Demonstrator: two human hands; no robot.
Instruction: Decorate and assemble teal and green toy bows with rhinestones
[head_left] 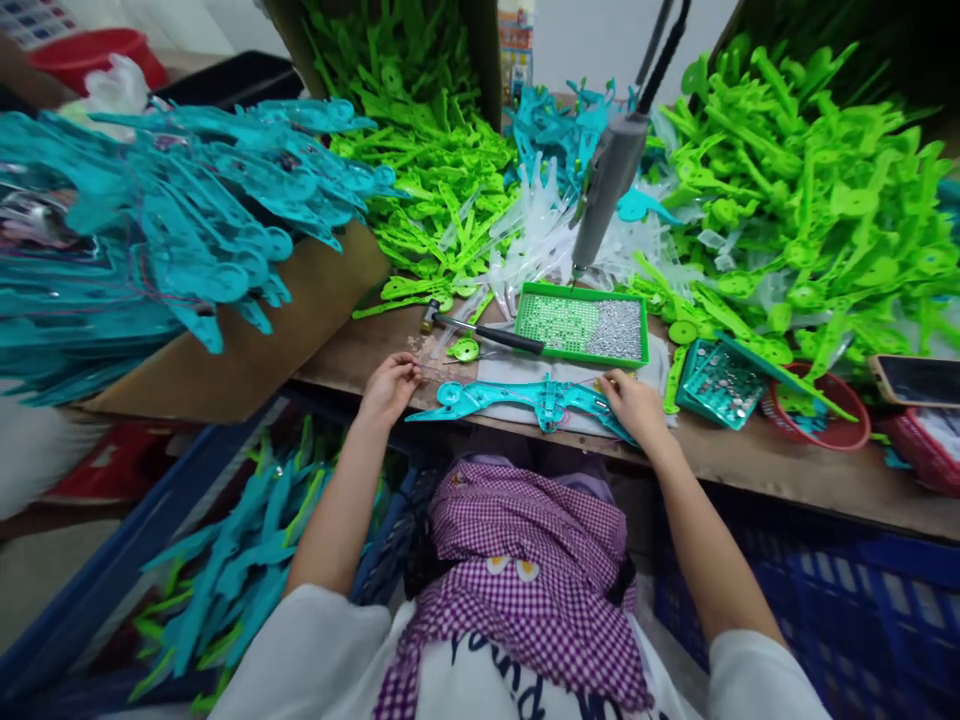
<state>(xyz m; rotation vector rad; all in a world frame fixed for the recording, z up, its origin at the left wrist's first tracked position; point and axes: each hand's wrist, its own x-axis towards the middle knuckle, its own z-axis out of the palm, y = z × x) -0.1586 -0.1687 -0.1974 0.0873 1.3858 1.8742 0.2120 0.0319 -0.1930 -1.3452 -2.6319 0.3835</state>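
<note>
A long teal plastic part (pixel 525 397) lies across the front edge of the wooden bench (pixel 787 470). My right hand (pixel 636 405) rests on its right end, fingers pinched together over something too small to name. My left hand (pixel 390 385) sits at the part's left end with fingers curled over a thin clear strip (pixel 431 375). Just behind are a green tray (pixel 581 325) of small metal pieces, a black-handled hammer (pixel 480 330) and a green disc (pixel 465 349).
Heaps of green parts (pixel 810 200) and teal parts (pixel 172 210) crowd the bench, with clear parts (pixel 540 240) between. A grey hanging tool (pixel 611 185) dangles over the tray. A red bowl (pixel 825 420), phone (pixel 919 380) and teal tray (pixel 720 385) sit at right. Blue crates (pixel 825 600) stand below.
</note>
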